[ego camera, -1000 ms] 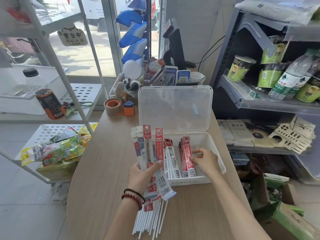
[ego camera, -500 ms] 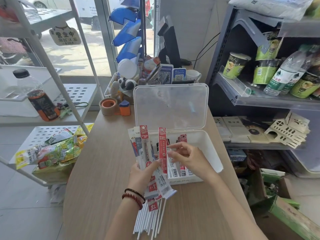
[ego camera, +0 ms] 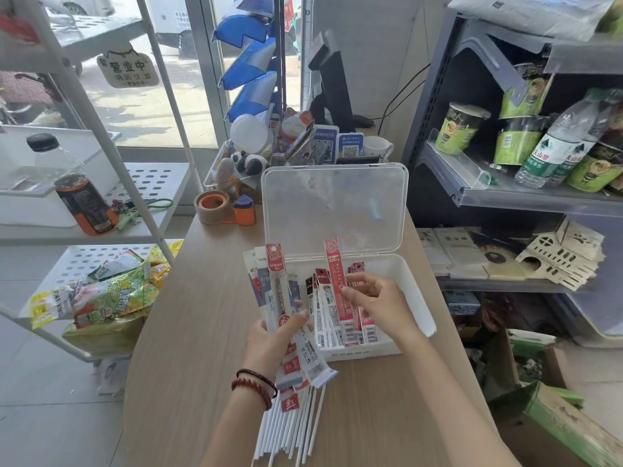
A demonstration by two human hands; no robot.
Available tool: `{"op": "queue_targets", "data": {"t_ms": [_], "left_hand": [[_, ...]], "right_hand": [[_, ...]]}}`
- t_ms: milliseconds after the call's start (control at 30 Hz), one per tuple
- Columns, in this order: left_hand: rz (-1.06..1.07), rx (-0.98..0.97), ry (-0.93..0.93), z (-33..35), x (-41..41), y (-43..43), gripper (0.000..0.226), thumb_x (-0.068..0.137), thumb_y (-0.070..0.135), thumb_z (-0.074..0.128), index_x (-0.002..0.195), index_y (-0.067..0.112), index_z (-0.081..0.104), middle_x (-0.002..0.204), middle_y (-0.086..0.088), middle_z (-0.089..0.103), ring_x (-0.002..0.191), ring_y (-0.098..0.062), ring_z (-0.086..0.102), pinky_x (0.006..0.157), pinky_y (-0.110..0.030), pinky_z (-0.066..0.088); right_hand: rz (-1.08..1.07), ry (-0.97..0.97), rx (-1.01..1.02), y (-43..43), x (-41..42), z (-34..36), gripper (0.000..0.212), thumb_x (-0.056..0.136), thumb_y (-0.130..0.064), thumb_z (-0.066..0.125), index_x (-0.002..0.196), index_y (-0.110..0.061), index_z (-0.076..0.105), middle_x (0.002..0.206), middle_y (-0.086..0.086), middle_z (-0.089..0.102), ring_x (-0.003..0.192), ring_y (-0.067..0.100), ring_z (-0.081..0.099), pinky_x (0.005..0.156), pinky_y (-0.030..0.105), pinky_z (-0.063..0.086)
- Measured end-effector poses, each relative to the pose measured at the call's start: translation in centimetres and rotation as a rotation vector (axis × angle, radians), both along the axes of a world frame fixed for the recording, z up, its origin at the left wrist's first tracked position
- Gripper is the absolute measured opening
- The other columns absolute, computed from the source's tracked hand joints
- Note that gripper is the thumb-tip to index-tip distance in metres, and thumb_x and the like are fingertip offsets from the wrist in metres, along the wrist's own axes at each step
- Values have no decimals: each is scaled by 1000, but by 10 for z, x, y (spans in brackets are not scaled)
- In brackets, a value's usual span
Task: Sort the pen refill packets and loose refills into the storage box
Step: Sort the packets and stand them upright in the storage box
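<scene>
One red refill packet sits pinched in the grip of the right hand above the storage box, due to slot in; the left hand clamps the remaining packets.

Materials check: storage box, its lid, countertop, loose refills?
Storage box: opaque white plastic, smooth, matte-looking. Lid: clear, slightly frosted plastic; the background shows through faintly. Countertop: wood-grain surface, probably laminate; streaked pattern, low sheen. Loose refills: thin white tubes, likely plastic; too small to tell more.
</scene>
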State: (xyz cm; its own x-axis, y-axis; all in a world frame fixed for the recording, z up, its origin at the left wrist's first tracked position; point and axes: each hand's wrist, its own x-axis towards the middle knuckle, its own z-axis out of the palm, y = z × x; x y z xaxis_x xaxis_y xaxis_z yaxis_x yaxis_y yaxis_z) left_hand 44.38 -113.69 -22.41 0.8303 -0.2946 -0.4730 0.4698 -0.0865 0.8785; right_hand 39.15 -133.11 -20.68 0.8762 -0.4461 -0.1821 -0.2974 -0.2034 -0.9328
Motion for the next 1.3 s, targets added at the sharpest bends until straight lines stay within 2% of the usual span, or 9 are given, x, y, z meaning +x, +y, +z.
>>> {"op": "queue_targets", "data": {"t_ms": [167, 233, 300, 433, 667, 833, 933, 1100, 1300], "left_hand": [[-25, 5, 2, 4, -3, -2, 44, 66, 31, 81, 99, 8, 62, 82, -11, 73, 66, -20, 73, 55, -28, 56], [-30, 3, -1, 5, -5, -3, 44, 65, 30, 82, 96, 7, 63, 77, -8, 74, 62, -18, 72, 50, -24, 54], [-30, -3, 0, 6, -5, -3, 42, 64, 30, 83, 94, 8, 63, 71, -5, 73, 60, -17, 72, 49, -23, 53], [-30, 7, -3, 6, -4, -2, 42, 61, 32, 83, 91, 10, 64, 71, -4, 74, 63, -18, 73, 51, -25, 55], [-30, 2, -21, 4, -3, 4, 37, 62, 33, 82, 88, 12, 64, 65, -1, 73, 60, -16, 72, 51, -25, 54], [-2, -11, -34, 4, -1, 9, 35, 63, 33, 82, 87, 14, 66, 70, -3, 75, 63, -19, 73, 52, -26, 56], [29, -36, -13, 4, 0, 10, 37, 63, 31, 82, 89, 13, 65, 70, -4, 75, 62, -20, 73, 49, -25, 54], [35, -58, -22, 7, 3, 13, 47, 57, 37, 83, 94, 12, 66, 76, -7, 75, 66, -22, 73, 51, -25, 55], [52, -58, -43, 7, 8, 24, 49, 52, 47, 80, 87, 15, 67, 71, -7, 75, 63, -23, 73, 51, -27, 55]], "right_hand": [[-180, 151, -125, -31, -2, -27, 25, 87, -21, 73, 111, -16, 69, 101, 8, 72, 85, 19, 70, 61, 19, 50], [-197, 184, -178, -34, -2, -37, 24, 85, -21, 75, 108, -16, 70, 99, 8, 73, 83, 17, 70, 69, 22, 51], [-223, 195, -224, -35, -3, -42, 23, 83, -22, 77, 105, -16, 71, 95, 6, 73, 85, 16, 69, 74, 23, 51], [-255, 192, -286, -33, -2, -46, 22, 81, -23, 79, 101, -16, 73, 81, -2, 69, 78, 10, 65, 60, 10, 40], [-263, 203, -265, -34, -2, -47, 29, 78, -25, 82, 102, -12, 73, 92, 5, 75, 85, 15, 69, 79, 24, 49], [-292, 124, -339, -20, -2, -31, 31, 82, -31, 78, 106, -14, 70, 82, -9, 64, 73, -5, 57, 57, 5, 39], [-177, -3, -273, 1, -3, -10, 29, 82, -38, 75, 104, -21, 69, 85, -14, 67, 75, -6, 62, 61, 1, 45], [281, 14, -68, 46, -1, 11, 33, 78, -43, 75, 109, -33, 65, 92, -12, 73, 82, -3, 70, 71, 13, 54], [308, 13, 27, 69, 4, 4, 33, 80, -30, 78, 110, -28, 66, 91, -9, 73, 79, 1, 70, 64, 16, 54]]}}
